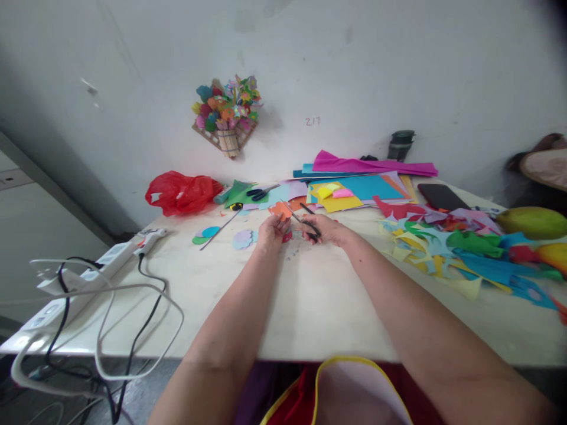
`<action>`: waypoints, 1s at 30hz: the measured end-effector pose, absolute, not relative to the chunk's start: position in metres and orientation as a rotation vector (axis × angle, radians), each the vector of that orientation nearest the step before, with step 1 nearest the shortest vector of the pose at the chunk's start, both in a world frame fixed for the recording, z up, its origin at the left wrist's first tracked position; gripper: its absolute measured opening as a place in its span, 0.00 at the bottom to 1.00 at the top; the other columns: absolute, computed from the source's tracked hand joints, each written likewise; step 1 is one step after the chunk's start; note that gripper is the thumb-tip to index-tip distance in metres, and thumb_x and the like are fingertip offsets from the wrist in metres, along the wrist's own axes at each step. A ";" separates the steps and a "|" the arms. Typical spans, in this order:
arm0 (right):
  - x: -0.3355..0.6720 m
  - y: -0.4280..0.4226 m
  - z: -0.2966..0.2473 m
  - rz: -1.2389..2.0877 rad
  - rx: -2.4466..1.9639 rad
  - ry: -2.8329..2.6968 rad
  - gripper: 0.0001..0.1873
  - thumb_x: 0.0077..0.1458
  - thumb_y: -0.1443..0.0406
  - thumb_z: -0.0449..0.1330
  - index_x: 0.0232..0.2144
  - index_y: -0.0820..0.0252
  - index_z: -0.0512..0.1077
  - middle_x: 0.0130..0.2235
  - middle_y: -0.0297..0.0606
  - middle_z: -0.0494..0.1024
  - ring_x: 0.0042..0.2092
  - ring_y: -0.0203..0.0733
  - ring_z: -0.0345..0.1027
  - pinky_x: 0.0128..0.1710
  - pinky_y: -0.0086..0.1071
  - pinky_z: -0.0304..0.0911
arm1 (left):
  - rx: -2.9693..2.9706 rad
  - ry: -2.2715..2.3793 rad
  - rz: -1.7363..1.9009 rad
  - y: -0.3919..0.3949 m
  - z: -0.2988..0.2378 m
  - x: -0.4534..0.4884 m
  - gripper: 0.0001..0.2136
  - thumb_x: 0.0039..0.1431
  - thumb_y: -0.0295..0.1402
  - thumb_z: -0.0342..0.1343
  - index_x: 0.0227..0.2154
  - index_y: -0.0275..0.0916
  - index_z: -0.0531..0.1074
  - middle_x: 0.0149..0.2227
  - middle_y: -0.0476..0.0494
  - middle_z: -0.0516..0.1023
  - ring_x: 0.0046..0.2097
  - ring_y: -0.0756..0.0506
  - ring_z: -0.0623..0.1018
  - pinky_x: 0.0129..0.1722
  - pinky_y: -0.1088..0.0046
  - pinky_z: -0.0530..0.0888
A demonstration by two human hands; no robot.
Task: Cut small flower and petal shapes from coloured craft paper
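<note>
My left hand (271,233) pinches an orange paper piece (279,209) with a scalloped outline near the middle of the table. My right hand (326,229) is closed around the dark handles of a pair of scissors (315,235). Their blades are spread apart and point toward the orange paper; whether they touch it is hard to tell. Below the fingers lie a red paper bit (287,236) and tiny scraps. Left of my left hand rest pale scalloped paper shapes (243,238), a blue paper circle (211,231) and a green paper circle (199,240).
Coloured paper sheets (376,188) and a second pair of scissors (257,193) lie at the back. A red plastic bag (182,193) sits back left, above a power strip (88,283) with cables. Paper offcuts (473,262), a phone (443,196) and a greenish-yellow fruit (534,222) occupy the right.
</note>
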State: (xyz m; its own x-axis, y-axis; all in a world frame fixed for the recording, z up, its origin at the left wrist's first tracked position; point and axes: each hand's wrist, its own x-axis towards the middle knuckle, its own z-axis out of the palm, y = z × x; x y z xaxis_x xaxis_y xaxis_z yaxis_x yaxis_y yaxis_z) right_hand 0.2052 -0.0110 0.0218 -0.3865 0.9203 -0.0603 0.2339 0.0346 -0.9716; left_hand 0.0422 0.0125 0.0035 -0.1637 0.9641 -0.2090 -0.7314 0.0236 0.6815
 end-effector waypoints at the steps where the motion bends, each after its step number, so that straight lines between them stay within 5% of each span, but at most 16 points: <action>1: 0.206 -0.012 0.022 1.387 -1.173 -1.697 0.14 0.57 0.56 0.67 0.29 0.56 0.68 0.20 0.28 0.72 0.18 0.30 0.63 0.13 0.21 0.48 | 0.383 0.799 1.557 0.012 0.004 0.042 0.09 0.50 0.18 0.59 0.27 0.40 0.72 0.28 0.46 0.80 0.37 0.44 0.84 0.46 0.68 0.78; 15: 0.232 -0.009 0.024 1.416 -1.122 -1.875 0.15 0.64 0.57 0.62 0.29 0.60 0.69 0.22 0.34 0.76 0.19 0.30 0.65 0.14 0.22 0.50 | 0.398 0.832 1.561 0.016 0.006 0.035 0.09 0.48 0.19 0.59 0.30 0.40 0.73 0.28 0.45 0.81 0.36 0.43 0.84 0.41 0.68 0.80; 30: 0.244 -0.009 0.030 1.450 -1.249 -1.934 0.15 0.55 0.56 0.69 0.33 0.63 0.74 0.21 0.31 0.74 0.18 0.29 0.62 0.16 0.23 0.47 | 0.619 0.874 1.269 0.017 0.009 0.012 0.08 0.46 0.18 0.57 0.30 0.35 0.73 0.27 0.45 0.80 0.28 0.48 0.80 0.38 0.69 0.82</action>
